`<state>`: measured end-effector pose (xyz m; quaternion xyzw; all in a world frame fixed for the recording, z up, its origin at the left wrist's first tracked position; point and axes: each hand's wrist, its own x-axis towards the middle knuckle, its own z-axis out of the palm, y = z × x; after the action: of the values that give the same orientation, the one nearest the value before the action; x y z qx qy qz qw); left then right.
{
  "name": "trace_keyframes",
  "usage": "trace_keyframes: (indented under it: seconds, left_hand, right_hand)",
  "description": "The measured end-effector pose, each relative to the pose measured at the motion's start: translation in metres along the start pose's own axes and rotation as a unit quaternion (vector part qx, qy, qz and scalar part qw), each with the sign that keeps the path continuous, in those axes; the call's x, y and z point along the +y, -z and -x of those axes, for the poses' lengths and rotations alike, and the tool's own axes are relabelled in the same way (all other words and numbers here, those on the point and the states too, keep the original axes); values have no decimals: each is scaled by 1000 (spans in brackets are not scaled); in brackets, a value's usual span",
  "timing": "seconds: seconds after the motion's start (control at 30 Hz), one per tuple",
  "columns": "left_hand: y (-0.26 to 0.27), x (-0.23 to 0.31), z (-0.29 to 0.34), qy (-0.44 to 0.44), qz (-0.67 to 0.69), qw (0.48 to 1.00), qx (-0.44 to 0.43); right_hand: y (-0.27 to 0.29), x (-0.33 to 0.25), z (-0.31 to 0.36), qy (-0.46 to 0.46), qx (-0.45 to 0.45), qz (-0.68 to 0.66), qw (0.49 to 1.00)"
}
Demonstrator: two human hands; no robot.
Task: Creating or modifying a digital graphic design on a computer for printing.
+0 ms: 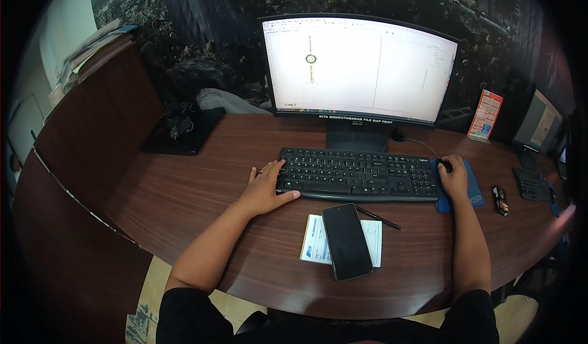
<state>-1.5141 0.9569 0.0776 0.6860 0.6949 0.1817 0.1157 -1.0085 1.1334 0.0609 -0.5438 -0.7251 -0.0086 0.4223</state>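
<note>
The brown desk (190,188) bears a black keyboard (343,173), blue mouse pad (474,192) and papers (313,241).

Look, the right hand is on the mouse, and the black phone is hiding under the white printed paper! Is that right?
Not quite: the black smartphone isn't under the white printed paper. The head view shows it lying on top, with the paper sticking out on both sides. The right hand is on the computer mouse, just as you said.
</note>
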Motion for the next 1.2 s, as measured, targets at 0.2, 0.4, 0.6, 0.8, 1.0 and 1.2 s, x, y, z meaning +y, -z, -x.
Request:
trace_keyframes:
  seconds: [0.2,0.4,0.6,0.8,1.0,1.2]
  left_hand:
    - [-3,-4,0,-5,4,1000,8]
    - [-2,-2,0,-8,4,1000,9]
    - [-3,-3,-1,-7,5,1000,12]
    - [-1,-2,1,-7,11,1000,12]
    - [0,0,0,-3,4,1000,5]
    - [0,0,0,-3,-1,1000,6]
  right_hand:
    - [1,-1,0,5,-8,-12,1000]
    - [-1,3,-1,6,-7,-13,1000]
    - [0,1,0,13,-1,-6,1000]
    - [1,-1,0,8,-12,-16,1000]
    - [-1,4,-1,10,-4,-6,1000]
    - [-2,3,-1,14,3,-1,1000]
